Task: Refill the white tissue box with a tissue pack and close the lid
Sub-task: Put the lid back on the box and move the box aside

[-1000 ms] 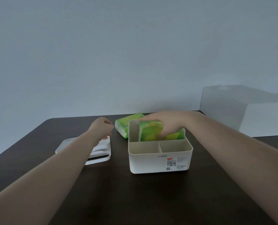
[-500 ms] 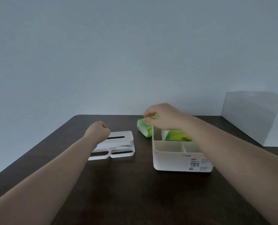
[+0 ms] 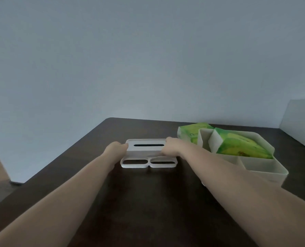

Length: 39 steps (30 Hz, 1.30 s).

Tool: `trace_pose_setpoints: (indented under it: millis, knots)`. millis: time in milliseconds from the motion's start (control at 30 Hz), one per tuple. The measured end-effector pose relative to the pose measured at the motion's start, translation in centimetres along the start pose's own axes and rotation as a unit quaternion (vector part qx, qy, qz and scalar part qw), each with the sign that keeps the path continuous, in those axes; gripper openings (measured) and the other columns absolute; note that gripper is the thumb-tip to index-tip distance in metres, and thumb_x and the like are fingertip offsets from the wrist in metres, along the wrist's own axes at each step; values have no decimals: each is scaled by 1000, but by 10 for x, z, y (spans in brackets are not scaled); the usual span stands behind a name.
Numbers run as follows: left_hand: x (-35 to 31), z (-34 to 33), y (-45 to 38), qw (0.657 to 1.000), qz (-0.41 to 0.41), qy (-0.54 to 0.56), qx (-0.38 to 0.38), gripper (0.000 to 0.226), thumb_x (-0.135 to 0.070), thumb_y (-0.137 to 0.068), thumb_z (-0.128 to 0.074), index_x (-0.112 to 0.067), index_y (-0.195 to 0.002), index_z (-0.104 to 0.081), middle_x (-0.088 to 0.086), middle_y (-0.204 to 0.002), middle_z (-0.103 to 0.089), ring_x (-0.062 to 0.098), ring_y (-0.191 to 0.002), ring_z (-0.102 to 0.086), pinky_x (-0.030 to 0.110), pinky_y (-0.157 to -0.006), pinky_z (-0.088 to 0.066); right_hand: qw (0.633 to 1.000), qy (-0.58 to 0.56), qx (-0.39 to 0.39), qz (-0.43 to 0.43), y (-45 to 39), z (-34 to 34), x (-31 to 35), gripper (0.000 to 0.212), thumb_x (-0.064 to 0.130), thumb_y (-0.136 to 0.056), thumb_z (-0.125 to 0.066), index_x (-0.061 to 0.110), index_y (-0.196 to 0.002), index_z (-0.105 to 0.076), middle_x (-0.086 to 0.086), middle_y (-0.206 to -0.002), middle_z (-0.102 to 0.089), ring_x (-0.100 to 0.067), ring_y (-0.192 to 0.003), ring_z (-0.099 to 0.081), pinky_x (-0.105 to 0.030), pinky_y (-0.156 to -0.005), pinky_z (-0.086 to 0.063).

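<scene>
Tissue box [image 3: 265, 169]: white, open on top, split into parts inside; it is set on the right side of the dark table [image 3: 148, 202].
Tissue pack [image 3: 240, 146]: green, tilted, tucked in the big back part of the box, with one end poking up over the rim.
Second pack [image 3: 189, 132]: green, seen just behind the box.
Lid [image 3: 148, 154]: white, flat, with one thin slot and two wide holes; it is kept left of the box.
Left hand [image 3: 115, 148]: curled, and the lid's left edge is gripped.
Right hand [image 3: 172, 146]: curled, and the lid's right edge is gripped.
</scene>
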<state>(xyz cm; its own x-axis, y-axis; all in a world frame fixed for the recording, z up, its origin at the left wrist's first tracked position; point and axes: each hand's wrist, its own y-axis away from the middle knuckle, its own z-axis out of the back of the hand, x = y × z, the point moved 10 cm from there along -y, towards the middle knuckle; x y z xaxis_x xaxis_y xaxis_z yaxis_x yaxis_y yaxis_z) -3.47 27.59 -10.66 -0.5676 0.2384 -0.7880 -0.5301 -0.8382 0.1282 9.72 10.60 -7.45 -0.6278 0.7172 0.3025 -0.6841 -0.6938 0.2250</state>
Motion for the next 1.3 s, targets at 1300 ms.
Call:
trace_pose_setpoints:
  millis: [1300]
  knots:
    - [-188, -111, 116, 981, -147, 126, -20, 22, -25, -85, -62, -16, -101, -74, 2, -89, -71, 21, -80, -64, 40, -86, -58, 922, -272, -236, -140, 108, 126, -238, 18, 18, -86, -57, 4, -73, -56, -6, -66, -49, -21, -64, -49, -29, -56, -36]
